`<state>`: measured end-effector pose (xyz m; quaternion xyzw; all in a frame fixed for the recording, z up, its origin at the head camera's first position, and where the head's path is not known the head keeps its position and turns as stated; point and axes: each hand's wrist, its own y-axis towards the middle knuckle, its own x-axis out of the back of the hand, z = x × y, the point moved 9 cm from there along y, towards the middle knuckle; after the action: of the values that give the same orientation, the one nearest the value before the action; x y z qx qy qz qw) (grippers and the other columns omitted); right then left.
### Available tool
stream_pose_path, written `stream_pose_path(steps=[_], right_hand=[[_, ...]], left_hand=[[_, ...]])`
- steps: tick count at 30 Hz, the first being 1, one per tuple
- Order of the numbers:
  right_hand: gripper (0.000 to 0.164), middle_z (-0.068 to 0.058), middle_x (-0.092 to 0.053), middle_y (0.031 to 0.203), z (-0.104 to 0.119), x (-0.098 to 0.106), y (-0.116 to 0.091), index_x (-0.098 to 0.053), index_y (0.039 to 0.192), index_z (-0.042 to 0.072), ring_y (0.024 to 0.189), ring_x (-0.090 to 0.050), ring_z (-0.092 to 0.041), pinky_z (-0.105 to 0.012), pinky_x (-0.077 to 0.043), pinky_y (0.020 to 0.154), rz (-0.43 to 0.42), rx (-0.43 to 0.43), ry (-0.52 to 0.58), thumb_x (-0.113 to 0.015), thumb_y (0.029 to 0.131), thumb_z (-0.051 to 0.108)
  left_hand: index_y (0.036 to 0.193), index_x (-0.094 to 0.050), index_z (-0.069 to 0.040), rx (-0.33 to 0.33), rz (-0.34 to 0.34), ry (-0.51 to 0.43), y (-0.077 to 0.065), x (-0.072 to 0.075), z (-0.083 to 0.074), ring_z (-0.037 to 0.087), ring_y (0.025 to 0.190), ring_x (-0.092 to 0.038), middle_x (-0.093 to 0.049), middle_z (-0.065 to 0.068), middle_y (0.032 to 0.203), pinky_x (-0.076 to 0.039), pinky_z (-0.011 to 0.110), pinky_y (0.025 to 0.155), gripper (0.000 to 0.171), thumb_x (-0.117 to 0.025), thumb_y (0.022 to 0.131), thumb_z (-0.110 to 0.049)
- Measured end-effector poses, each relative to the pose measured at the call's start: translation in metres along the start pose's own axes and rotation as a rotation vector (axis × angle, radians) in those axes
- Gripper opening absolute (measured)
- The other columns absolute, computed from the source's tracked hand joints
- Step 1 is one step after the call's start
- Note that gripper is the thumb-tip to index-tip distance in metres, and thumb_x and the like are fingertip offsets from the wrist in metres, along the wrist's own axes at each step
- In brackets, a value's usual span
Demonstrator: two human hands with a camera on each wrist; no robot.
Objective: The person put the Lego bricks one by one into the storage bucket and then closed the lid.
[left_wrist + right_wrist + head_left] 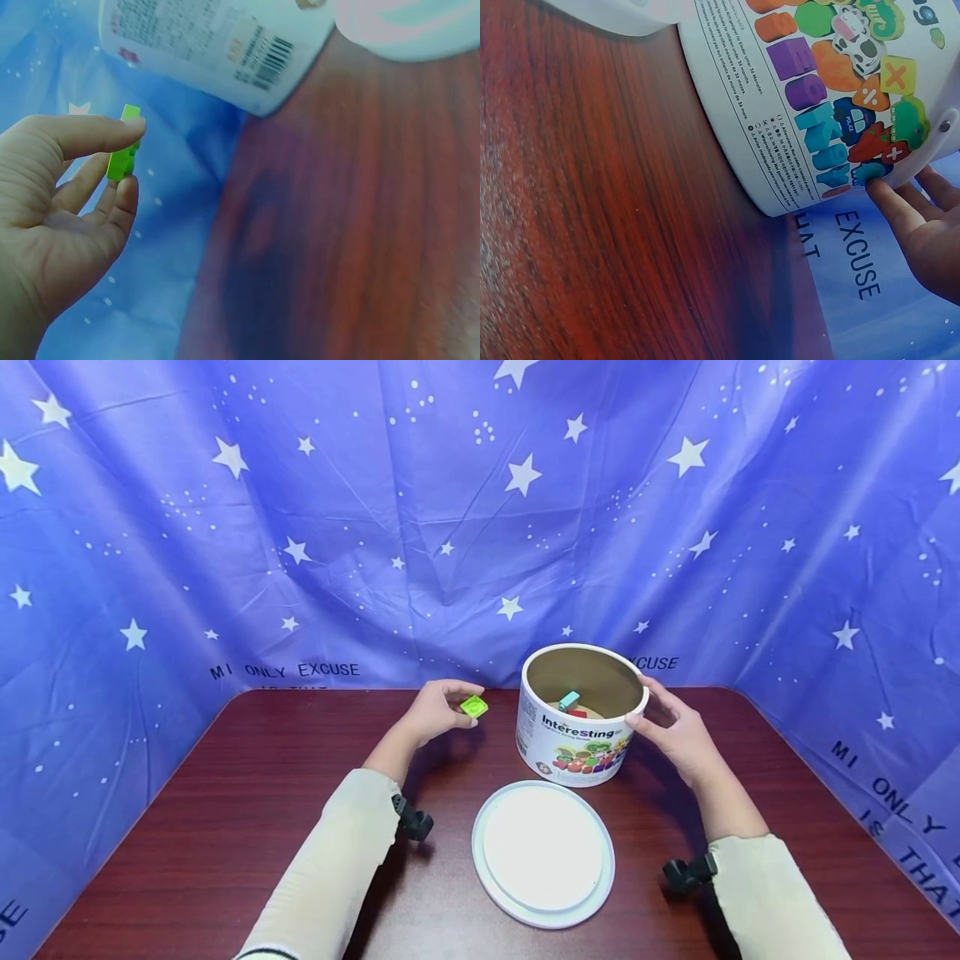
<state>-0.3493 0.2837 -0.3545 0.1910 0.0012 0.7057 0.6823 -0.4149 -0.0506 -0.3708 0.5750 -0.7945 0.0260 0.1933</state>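
My left hand (437,712) pinches a small bright green square block (474,707) between thumb and fingers, raised left of the tub. The left wrist view shows that block (120,154) edge-on at the fingertips. A round white tub (566,760), printed "Interesting" with colourful toy pictures, stands without a cover. Inside it I see a turquoise piece (569,700) and part of a red piece (577,714); the rest of the inside is hidden. My right hand (681,739) holds the tub's right side near the rim, thumb in front and fingers farther back.
A round white lid (543,852) lies on the dark red-brown wooden table (247,827), in front of the tub. Behind the table hangs a blue curtain (420,527) with white stars. Each wrist wears a small black camera.
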Motion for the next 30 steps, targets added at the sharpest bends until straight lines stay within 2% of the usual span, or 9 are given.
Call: stream_pose_path(steps=[3, 10, 14, 18, 21, 25, 30], right_hand=[[0.070, -0.030, -0.034, 0.148, 0.000, 0.001, 0.000, -0.030, 0.153, 0.006, 0.129, -0.042, -0.038, -0.011, -0.046, 0.085, -0.004, 0.003, -0.006, -0.066, 0.093, 0.012], [0.070, -0.030, -0.033, 0.149, -0.001, -0.001, -0.001, -0.030, 0.153, 0.005, 0.130, -0.040, -0.042, -0.011, -0.046, 0.085, -0.002, 0.001, -0.001, -0.066, 0.093, 0.011], [0.070, -0.030, -0.032, 0.150, -0.001, -0.002, -0.001, -0.030, 0.153, 0.005, 0.131, -0.039, -0.043, -0.010, -0.045, 0.085, -0.002, 0.002, 0.002, -0.066, 0.093, 0.012], [0.070, -0.030, -0.032, 0.150, -0.003, -0.002, -0.002, -0.030, 0.153, 0.006, 0.130, -0.041, -0.040, -0.011, -0.046, 0.085, -0.001, -0.005, 0.002, -0.066, 0.093, 0.012], [0.070, -0.030, -0.032, 0.150, -0.003, -0.002, -0.003, -0.030, 0.153, 0.007, 0.128, -0.045, -0.032, -0.011, -0.046, 0.085, -0.004, -0.004, 0.002, -0.066, 0.093, 0.012], [0.070, -0.031, -0.032, 0.149, -0.002, -0.001, -0.003, -0.031, 0.153, 0.007, 0.124, -0.049, -0.024, -0.012, -0.047, 0.085, -0.003, 0.002, 0.004, -0.066, 0.093, 0.011], [0.070, -0.031, -0.033, 0.149, 0.001, -0.002, -0.001, -0.030, 0.153, 0.008, 0.125, -0.048, -0.025, -0.011, -0.047, 0.084, 0.000, 0.000, 0.002, -0.066, 0.093, 0.012]], left_hand=[[0.120, -0.068, -0.001, -0.021, 0.009, 0.007, 0.004, -0.002, -0.014, 0.021, 0.093, -0.065, -0.068, 0.014, 0.117, -0.056, 0.030, 0.078, 0.051, -0.078, 0.072, 0.013], [0.121, -0.068, -0.003, -0.097, 0.058, 0.054, 0.012, -0.011, -0.055, 0.021, 0.105, -0.063, -0.064, 0.014, 0.125, -0.054, 0.030, 0.083, 0.052, -0.081, 0.071, 0.007], [0.122, -0.067, -0.001, -0.143, 0.081, 0.075, 0.016, -0.017, -0.081, 0.023, 0.101, -0.065, -0.066, 0.014, 0.122, -0.055, 0.029, 0.081, 0.052, -0.081, 0.072, 0.006], [0.122, -0.066, 0.002, -0.175, 0.115, 0.100, 0.021, -0.027, -0.099, 0.025, 0.092, -0.067, -0.069, 0.013, 0.115, -0.056, 0.028, 0.078, 0.051, -0.080, 0.073, 0.007], [0.121, -0.068, -0.002, -0.182, 0.134, 0.147, 0.025, -0.035, -0.108, 0.023, 0.092, -0.067, -0.069, 0.010, 0.115, -0.056, 0.026, 0.077, 0.049, -0.081, 0.074, 0.004], [0.120, -0.070, -0.009, -0.176, 0.161, 0.263, 0.030, -0.047, -0.115, 0.020, 0.091, -0.066, -0.068, 0.006, 0.117, -0.054, 0.023, 0.076, 0.047, -0.082, 0.075, -0.001], [0.122, -0.068, -0.009, -0.177, 0.205, 0.371, 0.036, -0.061, -0.120, 0.019, 0.098, -0.064, -0.069, 0.005, 0.118, -0.052, 0.021, 0.079, 0.046, -0.081, 0.078, -0.004]])
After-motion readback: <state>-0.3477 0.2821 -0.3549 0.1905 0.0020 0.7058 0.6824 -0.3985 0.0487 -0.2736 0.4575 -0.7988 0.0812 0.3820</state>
